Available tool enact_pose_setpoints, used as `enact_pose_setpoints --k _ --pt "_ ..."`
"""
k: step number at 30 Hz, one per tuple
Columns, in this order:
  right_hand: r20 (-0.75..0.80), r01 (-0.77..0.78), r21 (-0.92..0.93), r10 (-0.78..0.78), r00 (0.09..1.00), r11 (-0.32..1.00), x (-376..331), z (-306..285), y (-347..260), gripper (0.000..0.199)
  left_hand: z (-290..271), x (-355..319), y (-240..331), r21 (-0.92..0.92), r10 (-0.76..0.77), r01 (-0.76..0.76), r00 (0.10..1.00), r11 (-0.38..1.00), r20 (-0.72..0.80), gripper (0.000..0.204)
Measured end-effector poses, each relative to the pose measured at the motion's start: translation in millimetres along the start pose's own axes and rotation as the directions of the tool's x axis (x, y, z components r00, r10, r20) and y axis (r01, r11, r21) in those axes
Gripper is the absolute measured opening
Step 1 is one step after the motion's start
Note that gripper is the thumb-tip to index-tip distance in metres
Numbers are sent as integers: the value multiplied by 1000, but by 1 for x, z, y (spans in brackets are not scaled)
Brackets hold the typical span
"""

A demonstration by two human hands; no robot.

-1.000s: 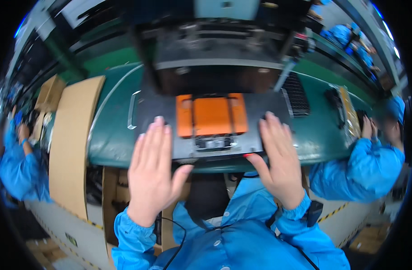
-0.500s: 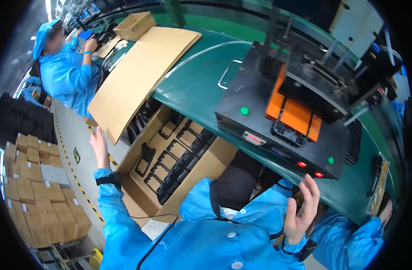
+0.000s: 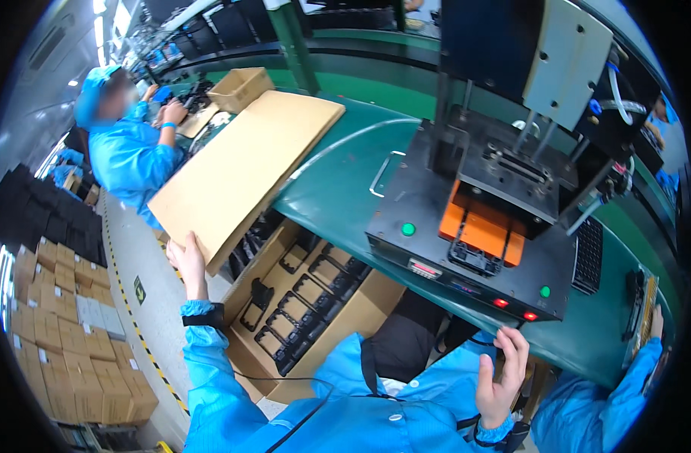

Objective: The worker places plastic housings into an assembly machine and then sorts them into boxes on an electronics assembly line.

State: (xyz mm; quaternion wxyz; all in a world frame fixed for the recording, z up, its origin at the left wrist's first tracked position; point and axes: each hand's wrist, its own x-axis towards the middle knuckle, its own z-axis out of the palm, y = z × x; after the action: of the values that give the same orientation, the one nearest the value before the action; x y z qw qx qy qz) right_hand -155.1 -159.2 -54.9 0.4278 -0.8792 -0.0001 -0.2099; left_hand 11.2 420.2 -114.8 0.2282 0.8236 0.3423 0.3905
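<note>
**Reaching left for the next part while the press stands loaded**

Our left hand [image 3: 188, 264] stretches out to the side, fingers open and extended, its tips at the lower edge of the flat cardboard sheet [image 3: 247, 170] that overhangs the green surface [image 3: 338, 189]. It grips nothing. Just below and to the right of it sits the open carton [image 3: 308, 302], its dividers filled with rows of black parts [image 3: 304, 321]; that is the nearest stock to this hand.

Our right hand [image 3: 500, 377] hangs near the front edge of the surface, below the black press fixture [image 3: 474, 241], loosely open with fingers curled upward and empty. The fixture's orange nest [image 3: 481, 234] already carries a black piece at its front.

To do this well, we judge that the left hand should come down past the cardboard edge rather than push against it, since the sheet juts out and could slide. We pick one part from the nearest row, lifting it straight up out of its cell so the neighbours stay seated. We keep the right hand clear of the two green buttons [image 3: 408, 229] and of the nest until the left hand is back.

A co-worker [image 3: 126, 143] in blue works well apart at the far left.
</note>
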Motion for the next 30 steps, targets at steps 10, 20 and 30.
enact_pose_setpoints --k 10,20,30 --pt "11 148 131 -150 989 980 7 7 -3 39 -156 5 44 -899 -211 134 976 416 48 60" --pt "420 201 486 -429 799 850 23 37 -5 31 -407 -199 -101 -529 -312 577 803 623 509 63" --pt "569 -533 455 228 790 713 15 92 43 40 -325 -262 -48 -206 -465 902 378 379 800 50"
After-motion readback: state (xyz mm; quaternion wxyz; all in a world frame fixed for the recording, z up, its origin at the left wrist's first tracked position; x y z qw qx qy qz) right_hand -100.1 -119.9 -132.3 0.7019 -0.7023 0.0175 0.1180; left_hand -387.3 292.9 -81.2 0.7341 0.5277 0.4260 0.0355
